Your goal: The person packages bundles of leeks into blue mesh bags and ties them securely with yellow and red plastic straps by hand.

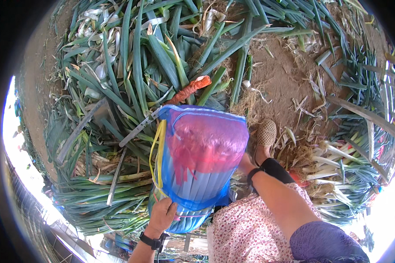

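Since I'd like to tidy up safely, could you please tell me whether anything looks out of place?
Yes: an orange handle-like thing lies among loose green stalks by the blue mesh bag, its colour unlike theirs. Dry husks also litter the bare soil to the right, looking untidy.

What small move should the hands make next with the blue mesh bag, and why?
Perhaps the left hand should draw the yellow strip snug: part of it bows away from the blue mesh bag, and this hand is beside its lower end. The right hand is at the bag's opposite side.
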Available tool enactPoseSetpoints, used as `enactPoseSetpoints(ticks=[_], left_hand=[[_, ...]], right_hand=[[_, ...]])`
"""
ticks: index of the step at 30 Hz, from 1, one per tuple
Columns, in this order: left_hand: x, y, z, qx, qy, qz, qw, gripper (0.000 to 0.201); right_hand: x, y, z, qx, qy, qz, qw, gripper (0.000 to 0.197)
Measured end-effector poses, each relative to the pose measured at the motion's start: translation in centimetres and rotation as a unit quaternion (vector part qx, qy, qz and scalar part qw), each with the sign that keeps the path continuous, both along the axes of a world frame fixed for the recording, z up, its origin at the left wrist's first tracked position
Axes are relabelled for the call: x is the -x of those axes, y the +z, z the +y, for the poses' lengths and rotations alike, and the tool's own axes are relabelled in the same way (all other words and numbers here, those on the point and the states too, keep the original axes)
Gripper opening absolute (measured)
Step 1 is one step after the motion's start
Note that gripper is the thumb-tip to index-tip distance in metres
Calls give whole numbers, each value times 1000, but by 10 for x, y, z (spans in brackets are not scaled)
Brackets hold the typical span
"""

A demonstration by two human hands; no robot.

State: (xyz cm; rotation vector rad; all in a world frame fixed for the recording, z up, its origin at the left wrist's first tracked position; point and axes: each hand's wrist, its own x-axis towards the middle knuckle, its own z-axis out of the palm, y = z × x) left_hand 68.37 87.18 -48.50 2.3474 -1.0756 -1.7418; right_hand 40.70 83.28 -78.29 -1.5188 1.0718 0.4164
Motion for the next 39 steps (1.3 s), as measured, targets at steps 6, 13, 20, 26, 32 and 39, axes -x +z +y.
enactPoseSetpoints(ticks=[6, 13, 20, 26, 32, 39], left_hand=[[1, -35, 23, 6, -12, -88, 996, 24], [-27, -61, 17, 29, 45, -161, 985, 26], [19, -66, 15, 97, 175, -178, 963, 15], [71, -12, 114, 149, 217, -226, 938, 16], [146, -16, 313, -118, 808, -120, 565, 27], [100, -58, 461, -7, 917, -75, 393, 62]], right_hand=[[-20, 28, 1, -27, -57, 47, 997, 36], [-44, 36, -17, 17, -131, 141, 981, 25], [-19, 83, 35, -149, -295, 92, 940, 35], [-29, 154, 41, -203, -200, 15, 958, 23], [-38, 160, 12, 84, 434, -161, 882, 23], [-130, 232, 8, -288, 47, 32, 956, 26]])
